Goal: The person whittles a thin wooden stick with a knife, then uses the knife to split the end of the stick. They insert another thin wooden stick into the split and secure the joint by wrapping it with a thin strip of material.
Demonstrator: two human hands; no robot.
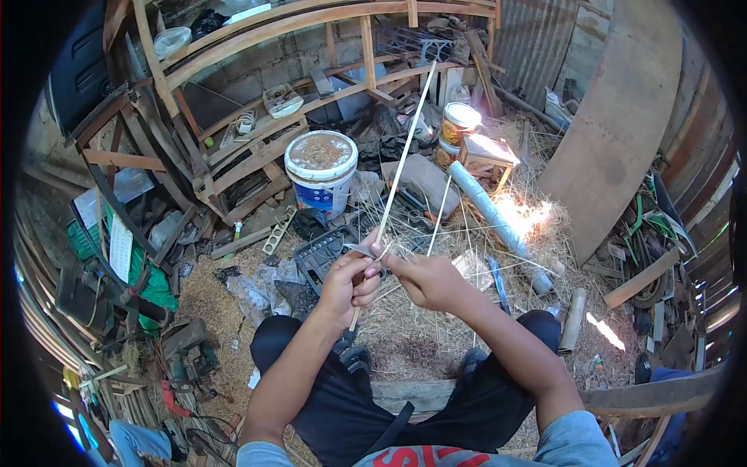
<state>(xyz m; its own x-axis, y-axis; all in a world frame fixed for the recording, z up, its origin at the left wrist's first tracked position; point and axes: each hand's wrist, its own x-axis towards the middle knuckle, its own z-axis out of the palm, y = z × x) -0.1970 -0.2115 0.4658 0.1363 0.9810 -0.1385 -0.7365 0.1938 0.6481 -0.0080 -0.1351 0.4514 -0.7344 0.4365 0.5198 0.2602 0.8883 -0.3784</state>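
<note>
Red letters run across the grey-blue shirt (436, 455) at the bottom edge; an S can be read, the rest is cut off. The bucket (320, 175) is white with a blue label too small to read, and a brown, crumbly layer covers its top. Beyond it on the right, two tins (459, 124) stand one on the other, with orange-yellow labels, also unreadable; the upper one has a pale top. On the shelf (307, 100) are a shallow tray (282, 101) with small items in it, too small to tell, and, farther left, a clear tub (172, 41). A dark tool case (323, 253) lies on the ground behind the hands.

The left hand (350, 286) is curled, fingers closed around the long pale strip (405, 156), which slants up and away from the person. The right hand (428, 282) meets it, thumb and fingers pinched together at the strip. A grey blade (357, 249) shows at the left hand's fingertips; which hand grips it, I cannot tell. A grey-blue pipe (498, 222) lies on the straw (537, 167) near the tins.
</note>
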